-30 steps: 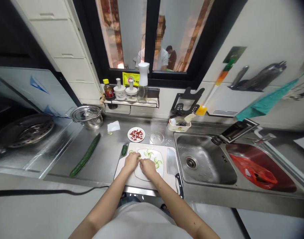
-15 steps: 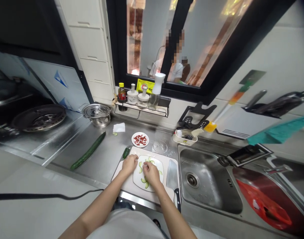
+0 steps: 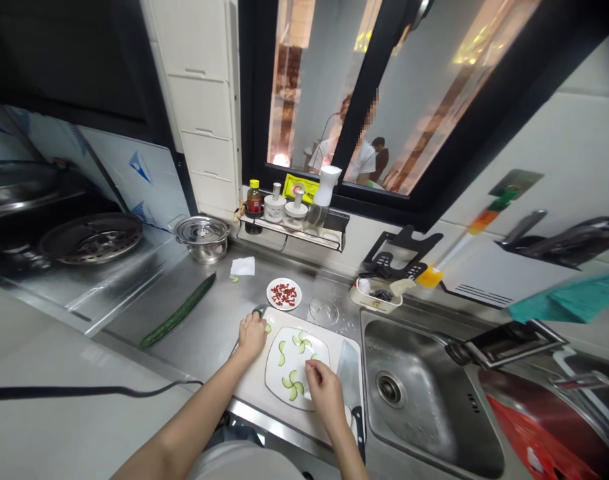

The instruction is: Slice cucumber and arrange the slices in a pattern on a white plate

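My left hand [image 3: 253, 335] is at the upper left corner of the cutting board [image 3: 257, 387], its fingers curled over a dark green cucumber piece [image 3: 257, 312] that they mostly hide. A pale cucumber slice [image 3: 268, 328] shows beside its thumb side. Over the right side of the white square plate [image 3: 274, 380], my right hand [image 3: 325, 390] is closed in a pinch; what it holds, if anything, is hidden. Cucumber slices form a pinwheel [image 3: 293, 385] near the plate's front and another pinwheel [image 3: 301, 341] at its back. More slices [image 3: 282, 353] lie at the left.
A kitchen knife [image 3: 349, 373] lies along the board's right edge, beside the sink [image 3: 409, 413]. Behind the board are a small plate of red pieces [image 3: 284, 294] and a clear round dish [image 3: 323, 311]. A whole cucumber [image 3: 179, 312] and lidded pot [image 3: 203, 239] are left.
My left hand has moved from the plate's edge left onto the cucumber piece. My right hand has drawn back to the plate's right side, uncovering the slices. The view has shifted slightly.
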Demonstrator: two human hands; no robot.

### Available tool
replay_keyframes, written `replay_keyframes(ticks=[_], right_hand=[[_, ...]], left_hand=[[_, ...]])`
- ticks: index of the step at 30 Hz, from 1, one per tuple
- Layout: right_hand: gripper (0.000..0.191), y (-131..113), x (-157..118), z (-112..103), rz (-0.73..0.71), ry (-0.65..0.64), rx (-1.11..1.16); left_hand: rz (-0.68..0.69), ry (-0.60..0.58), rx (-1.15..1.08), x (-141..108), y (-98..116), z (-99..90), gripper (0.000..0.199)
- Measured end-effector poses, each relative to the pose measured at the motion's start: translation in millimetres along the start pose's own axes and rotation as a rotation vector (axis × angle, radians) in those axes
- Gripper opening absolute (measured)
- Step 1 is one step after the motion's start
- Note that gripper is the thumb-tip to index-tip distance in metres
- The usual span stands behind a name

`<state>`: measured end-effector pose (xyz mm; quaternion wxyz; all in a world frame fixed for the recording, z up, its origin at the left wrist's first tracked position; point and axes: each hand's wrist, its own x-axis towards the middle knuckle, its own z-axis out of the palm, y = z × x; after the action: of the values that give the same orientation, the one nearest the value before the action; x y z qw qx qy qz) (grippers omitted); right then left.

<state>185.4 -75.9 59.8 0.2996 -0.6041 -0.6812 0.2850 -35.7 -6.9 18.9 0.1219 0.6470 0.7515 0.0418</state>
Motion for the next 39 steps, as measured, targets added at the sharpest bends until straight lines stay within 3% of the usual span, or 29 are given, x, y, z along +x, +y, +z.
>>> replay_keyframes(ticks=[15,24,30,34,39], right_hand=[[0.038,-4,-7,-13,0.033,-0.037,-0.052],[0.041,-8,-5,4,0.011,-0.027,0.098],[0.038,-7,-7,21,0.03,-0.105,0.099],[0.036,-8,4,20,0.021,-0.11,0.104],[0.035,-14,32,9,-0.024,-0.067,0.092]], left_hand=[[0.008,-0.026,-0.022,-2,2,-15.2,0.03],[0.101,-0.03,0.02,8,-2,-13.6,0.03],[0.111,-0.107,-0.03,22,-1,-19.6,0.02],[0.052,-0.125,-0.23,21,-6,-17.8,0.01],[-0.012,-0.186,-0.994,5,-11,-16.6,0.026]])
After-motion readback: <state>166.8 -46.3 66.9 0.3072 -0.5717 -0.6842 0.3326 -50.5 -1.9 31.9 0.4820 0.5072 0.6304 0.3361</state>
